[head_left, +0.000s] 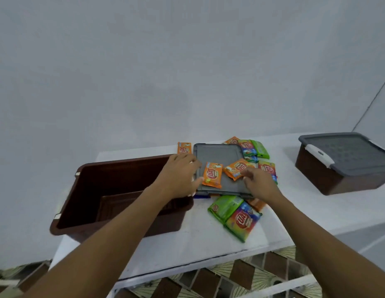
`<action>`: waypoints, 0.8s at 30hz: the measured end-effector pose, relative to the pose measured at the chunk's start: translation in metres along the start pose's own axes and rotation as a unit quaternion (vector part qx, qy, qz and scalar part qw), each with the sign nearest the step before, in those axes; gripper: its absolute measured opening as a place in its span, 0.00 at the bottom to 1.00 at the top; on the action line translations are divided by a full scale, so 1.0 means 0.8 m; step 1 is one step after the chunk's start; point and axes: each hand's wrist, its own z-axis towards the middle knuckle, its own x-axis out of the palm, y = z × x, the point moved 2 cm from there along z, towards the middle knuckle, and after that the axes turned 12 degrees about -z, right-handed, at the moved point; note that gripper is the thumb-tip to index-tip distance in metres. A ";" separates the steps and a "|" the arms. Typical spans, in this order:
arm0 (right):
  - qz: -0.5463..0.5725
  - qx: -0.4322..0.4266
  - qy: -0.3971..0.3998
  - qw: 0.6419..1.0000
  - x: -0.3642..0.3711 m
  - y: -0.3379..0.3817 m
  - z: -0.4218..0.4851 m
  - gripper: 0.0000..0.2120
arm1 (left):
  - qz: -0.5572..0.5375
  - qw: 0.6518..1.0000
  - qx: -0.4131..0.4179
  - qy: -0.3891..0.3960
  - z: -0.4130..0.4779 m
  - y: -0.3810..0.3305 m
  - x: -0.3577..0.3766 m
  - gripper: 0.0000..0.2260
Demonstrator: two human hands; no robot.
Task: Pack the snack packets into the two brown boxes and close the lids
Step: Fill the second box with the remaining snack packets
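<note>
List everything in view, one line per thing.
open box: one, brown, left on table, no packets visible inside
loose lid: one, grey, flat at table centre
closed box: one, brown with grey lid, far right
snack packets: at least ten, orange, green, multicoloured; two on the loose lid, rest around it
table: one, white
floor: patterned tiles, below
left hand: at loose lid's left edge
right hand: over lid's near right corner
</note>
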 end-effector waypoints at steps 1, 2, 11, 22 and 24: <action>-0.004 -0.008 0.004 1.000 0.000 -0.011 0.007 0.14 | 0.004 1.000 0.000 0.006 0.012 -0.010 0.008 0.22; -0.009 -0.018 0.013 1.000 -0.002 -0.024 0.016 0.14 | 0.009 1.000 -0.008 0.016 0.028 -0.022 0.019 0.22; -0.091 -0.080 0.073 0.990 0.015 -0.065 0.104 0.24 | 0.001 0.970 -0.202 0.132 0.120 -0.048 0.087 0.26; -0.202 -0.301 0.207 0.909 0.019 -0.068 0.155 0.38 | -0.020 0.924 -0.355 0.143 0.137 -0.044 0.113 0.29; -0.206 -0.303 0.186 0.912 0.018 -0.068 0.162 0.38 | -0.039 0.919 -0.375 0.119 0.135 -0.042 0.110 0.35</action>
